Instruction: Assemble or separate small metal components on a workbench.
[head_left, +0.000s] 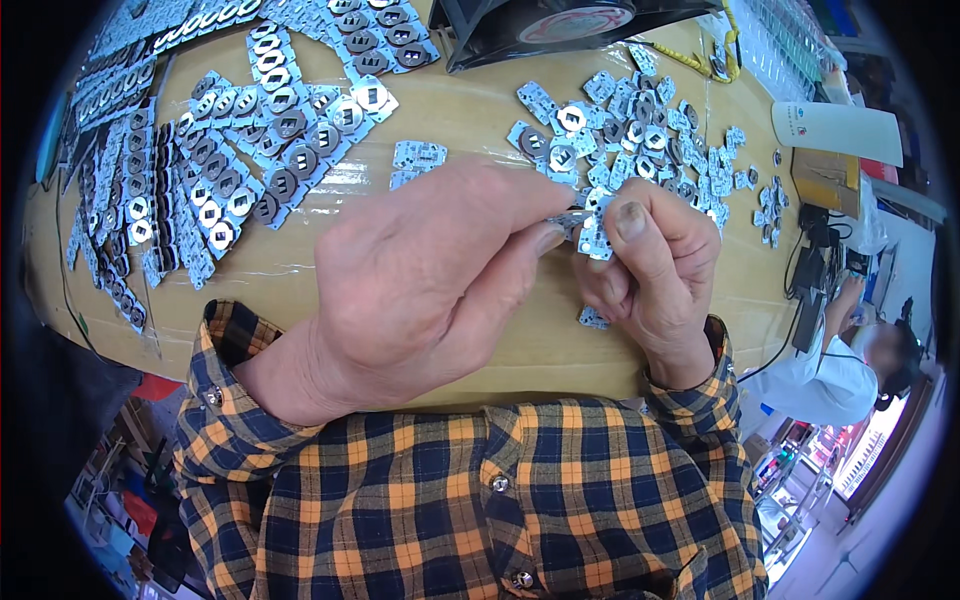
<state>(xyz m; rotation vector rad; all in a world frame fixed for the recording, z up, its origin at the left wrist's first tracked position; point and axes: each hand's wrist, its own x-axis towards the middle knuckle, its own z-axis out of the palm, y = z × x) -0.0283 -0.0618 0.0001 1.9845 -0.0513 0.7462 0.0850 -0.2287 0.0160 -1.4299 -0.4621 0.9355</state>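
Note:
Between the thumb and curled fingers of my right hand (655, 265) is a small circuit board (596, 232), held upright. My left hand (410, 275) is closed in a pinch at the board's left edge, thumb and forefinger meeting on a small piece of circuit board there. Whether the two pieces are joined is hard to make out. Behind my left hand, a couple of small boards (420, 154) lie on the brown tabletop (480, 120). Part of another board (593, 317) shows below my right hand.
Strips of joined boards with round battery holders (285, 130) cover the left side. Beyond my right hand spreads a loose heap of single boards (640, 130). A black fan (560, 30) stands at the back. On the right are a white cup (838, 132), a cardboard box (828, 180) and a person (830, 380).

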